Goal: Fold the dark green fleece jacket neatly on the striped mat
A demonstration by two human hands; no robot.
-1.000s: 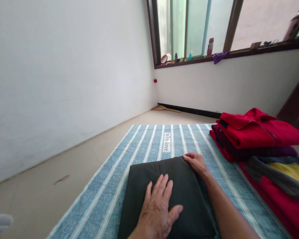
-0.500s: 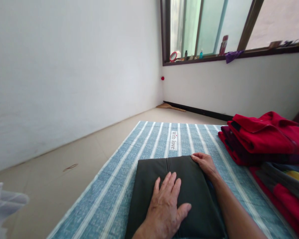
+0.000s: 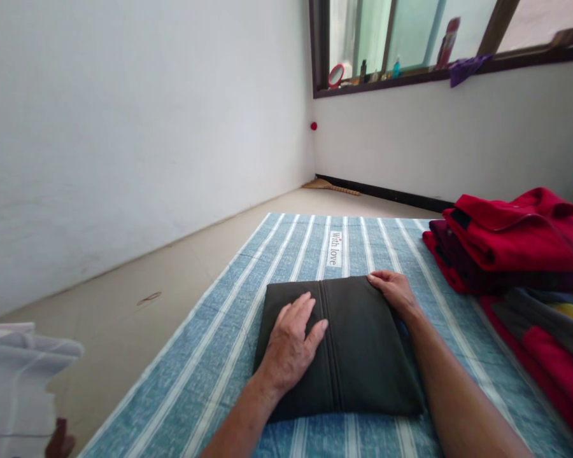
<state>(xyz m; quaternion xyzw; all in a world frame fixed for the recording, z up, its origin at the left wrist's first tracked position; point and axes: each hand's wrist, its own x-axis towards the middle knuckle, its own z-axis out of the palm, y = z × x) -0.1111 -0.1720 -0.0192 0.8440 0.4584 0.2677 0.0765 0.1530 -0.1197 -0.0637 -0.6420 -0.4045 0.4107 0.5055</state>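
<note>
A dark green-black jacket (image 3: 363, 350), folded into a flat rectangle with its zip line running down the middle, lies on the blue-and-white striped bed cover (image 3: 239, 318). My left hand (image 3: 291, 340) rests flat on its left half, fingers stretched out, thumb near the zip line. My right hand (image 3: 394, 292) pinches the jacket's far right corner between thumb and fingers. The lower right side of the jacket is partly hidden by my right forearm.
Folded red clothes (image 3: 520, 235) are piled to the right, with more folded grey and red clothes (image 3: 549, 337) nearer. Light checked cloth (image 3: 23, 375) hangs at the lower left. A window sill (image 3: 405, 83) holds bottles, a round mirror and purple cloth.
My left hand has slid left, off the middle of the jacket onto its left half. My right hand stays at the far right corner. The view has tilted down.
</note>
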